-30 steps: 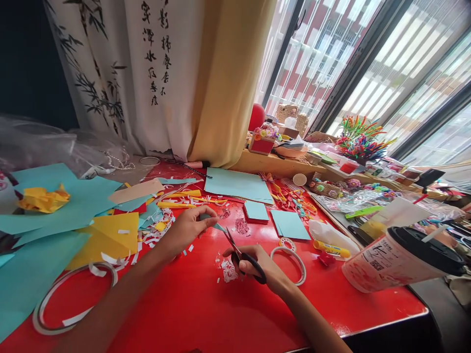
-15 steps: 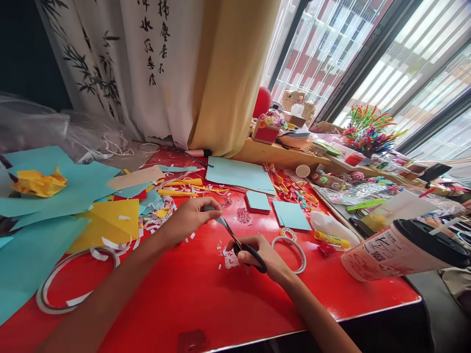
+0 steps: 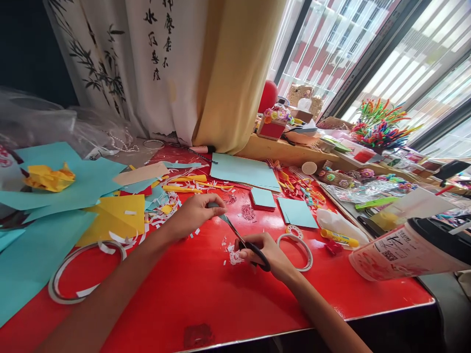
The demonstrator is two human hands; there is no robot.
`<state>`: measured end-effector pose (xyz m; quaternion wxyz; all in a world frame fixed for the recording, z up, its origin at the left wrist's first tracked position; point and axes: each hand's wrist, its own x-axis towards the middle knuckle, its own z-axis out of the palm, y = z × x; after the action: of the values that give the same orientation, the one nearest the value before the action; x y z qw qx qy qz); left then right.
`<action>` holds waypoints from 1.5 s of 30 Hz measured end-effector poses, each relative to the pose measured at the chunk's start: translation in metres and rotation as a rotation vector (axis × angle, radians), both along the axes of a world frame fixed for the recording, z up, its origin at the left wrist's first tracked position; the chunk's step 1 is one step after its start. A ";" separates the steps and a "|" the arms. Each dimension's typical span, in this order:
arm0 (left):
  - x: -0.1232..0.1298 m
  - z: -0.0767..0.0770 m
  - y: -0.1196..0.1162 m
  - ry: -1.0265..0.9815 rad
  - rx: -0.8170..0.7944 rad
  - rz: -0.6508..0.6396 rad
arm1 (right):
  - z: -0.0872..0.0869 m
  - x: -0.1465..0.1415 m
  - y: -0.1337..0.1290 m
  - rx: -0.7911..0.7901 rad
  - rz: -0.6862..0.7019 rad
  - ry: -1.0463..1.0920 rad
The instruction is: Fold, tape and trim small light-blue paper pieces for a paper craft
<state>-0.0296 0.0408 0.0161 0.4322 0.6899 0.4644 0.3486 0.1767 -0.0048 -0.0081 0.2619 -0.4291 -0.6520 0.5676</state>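
Right hand is closed round the black handles of the scissors above the red tabletop, blades pointing up-left to the left hand, whose thumb and fingers are pinched on a small blue piece of paper at the blade tips; I can't tell how far the blades are open. White scraps lie just beneath the right hand, with a tape roll beside it. Small blue squares sit beyond the hands, the yellow glue stick and lidded cup off to the right.
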 end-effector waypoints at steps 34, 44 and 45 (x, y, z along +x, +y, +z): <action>0.020 -0.025 -0.018 0.549 0.940 0.245 | 0.013 -0.015 0.056 0.694 -0.084 -0.744; 0.036 -0.033 -0.017 0.464 0.706 0.048 | 0.012 0.000 0.061 0.115 0.135 0.039; 0.036 -0.031 -0.017 0.372 0.567 0.053 | 0.009 0.001 0.063 0.115 0.117 0.011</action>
<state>0.0063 0.0241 -0.0144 0.1220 0.8221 0.4377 0.3431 0.1774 0.0578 0.0011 0.2562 -0.3713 -0.7060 0.5459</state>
